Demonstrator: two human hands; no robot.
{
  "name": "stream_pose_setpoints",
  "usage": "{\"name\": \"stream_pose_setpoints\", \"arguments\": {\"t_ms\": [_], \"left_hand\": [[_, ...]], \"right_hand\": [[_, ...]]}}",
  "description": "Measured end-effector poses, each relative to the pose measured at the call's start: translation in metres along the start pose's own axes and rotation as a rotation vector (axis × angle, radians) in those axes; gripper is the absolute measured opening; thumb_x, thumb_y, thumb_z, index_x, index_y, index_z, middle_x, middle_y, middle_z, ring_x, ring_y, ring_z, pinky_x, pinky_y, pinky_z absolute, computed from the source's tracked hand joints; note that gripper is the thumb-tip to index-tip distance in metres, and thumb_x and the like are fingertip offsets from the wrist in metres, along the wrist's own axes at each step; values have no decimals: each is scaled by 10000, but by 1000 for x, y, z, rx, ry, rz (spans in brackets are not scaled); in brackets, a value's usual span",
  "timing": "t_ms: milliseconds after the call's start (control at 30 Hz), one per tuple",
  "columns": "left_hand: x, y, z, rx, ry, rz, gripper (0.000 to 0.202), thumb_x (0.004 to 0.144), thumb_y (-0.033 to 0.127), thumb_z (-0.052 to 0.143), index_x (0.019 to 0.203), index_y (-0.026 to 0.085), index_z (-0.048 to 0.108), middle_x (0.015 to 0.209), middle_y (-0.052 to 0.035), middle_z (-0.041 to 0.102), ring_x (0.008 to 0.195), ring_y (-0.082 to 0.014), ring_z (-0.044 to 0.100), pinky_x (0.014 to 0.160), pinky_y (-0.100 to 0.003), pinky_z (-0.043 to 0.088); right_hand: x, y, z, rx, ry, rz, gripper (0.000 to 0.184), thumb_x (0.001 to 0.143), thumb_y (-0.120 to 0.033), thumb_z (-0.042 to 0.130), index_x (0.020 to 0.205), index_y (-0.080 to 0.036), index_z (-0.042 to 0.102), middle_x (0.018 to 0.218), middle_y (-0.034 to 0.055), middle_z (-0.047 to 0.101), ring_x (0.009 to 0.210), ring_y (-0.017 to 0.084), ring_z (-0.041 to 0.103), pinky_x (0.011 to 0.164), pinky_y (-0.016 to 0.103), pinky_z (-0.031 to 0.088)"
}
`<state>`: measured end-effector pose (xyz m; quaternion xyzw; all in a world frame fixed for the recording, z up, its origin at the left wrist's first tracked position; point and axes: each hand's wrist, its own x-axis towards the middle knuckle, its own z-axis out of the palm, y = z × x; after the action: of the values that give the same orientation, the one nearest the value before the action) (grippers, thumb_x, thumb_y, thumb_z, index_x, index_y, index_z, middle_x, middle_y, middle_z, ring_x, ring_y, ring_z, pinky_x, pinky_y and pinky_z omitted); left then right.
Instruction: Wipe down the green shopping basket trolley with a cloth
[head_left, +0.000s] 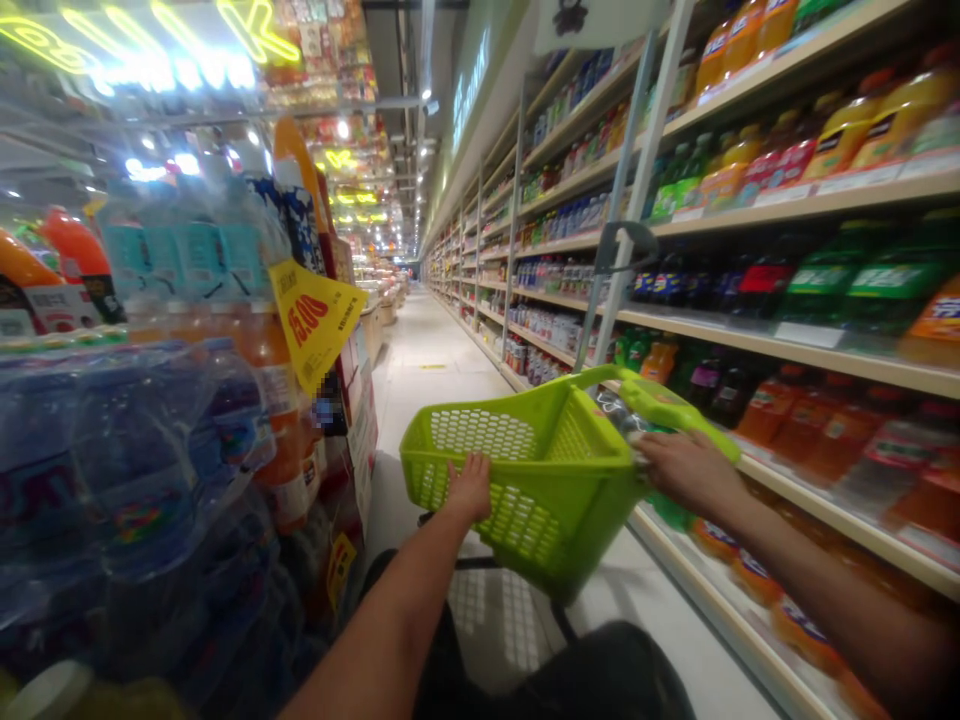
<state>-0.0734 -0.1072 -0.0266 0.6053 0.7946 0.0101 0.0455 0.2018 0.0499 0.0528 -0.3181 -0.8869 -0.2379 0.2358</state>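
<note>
A lime-green plastic shopping cart (559, 510) with a perforated basket stands tilted across the aisle in front of me. My left hand (470, 487) is closed over the near side rim of the basket, its fingers hooked over the edge. At the cart's right end, my right hand (682, 465) has its fingers curled round the edge, just below the green handle (679, 412). A dark patch with white markings (616, 408) shows beside those fingers; I cannot tell what it is. What lies at the bottom of the basket is hidden.
Shelves (810, 345) of soft drink bottles run along the right, close to the cart. On the left stand stacked shrink-wrapped water bottles (142, 470) with a yellow price sign (311, 322). Between them the pale floor aisle (431, 340) stretches ahead. My dark-clothed knees (607, 670) show below.
</note>
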Motion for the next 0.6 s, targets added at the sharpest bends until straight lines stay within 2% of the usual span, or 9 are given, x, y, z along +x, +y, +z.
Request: {"name": "stream_pose_setpoints", "arguments": {"t_ms": [100,167,267,400,500,600], "left_hand": [[-10,-2,1,6,8,-33,928,668,215,537,1439,177,23,1525,-59,-10,1387,-289,-10,1078,-593,84],[-16,-3,2,11,29,-70,926,666,214,551,1439,211,40,1527,-51,6,1382,-318,-4,1062,-611,107],[-23,-5,3,17,51,-105,929,663,204,561,1436,236,47,1528,-57,-9,1377,-338,-8,1046,-616,136],[-31,-10,3,10,47,-95,955,647,225,566,1437,223,29,1527,-51,-33,1377,-338,-14,1041,-603,172],[-37,-15,1,-14,29,-93,963,641,243,569,1438,219,29,1526,-38,-45,1379,-326,-18,1046,-581,198],[-40,-19,-1,-35,14,-97,972,637,266,582,1437,217,31,1524,-45,-54,1380,-322,-25,1039,-571,227]], "right_hand": [[-10,21,-10,-22,-25,64,296,670,-157,477,893,-216,662,1001,97,673,862,261,590,804,436,344],[-18,19,-21,-30,-9,115,316,693,-162,461,938,-198,656,1030,101,665,902,264,579,818,434,352],[-26,-8,-29,-13,4,136,335,728,-162,452,1008,-137,635,1103,118,634,981,255,548,838,393,367],[-27,-60,-14,19,93,134,355,766,-120,429,1065,-96,620,1193,143,584,1107,265,476,967,406,292],[-19,-92,2,71,107,47,367,771,-89,410,1064,-111,629,1186,133,592,1114,263,469,980,407,282],[-10,-102,7,107,81,-66,386,778,-85,400,1081,-153,629,1151,116,613,1073,253,493,959,401,303]]}}
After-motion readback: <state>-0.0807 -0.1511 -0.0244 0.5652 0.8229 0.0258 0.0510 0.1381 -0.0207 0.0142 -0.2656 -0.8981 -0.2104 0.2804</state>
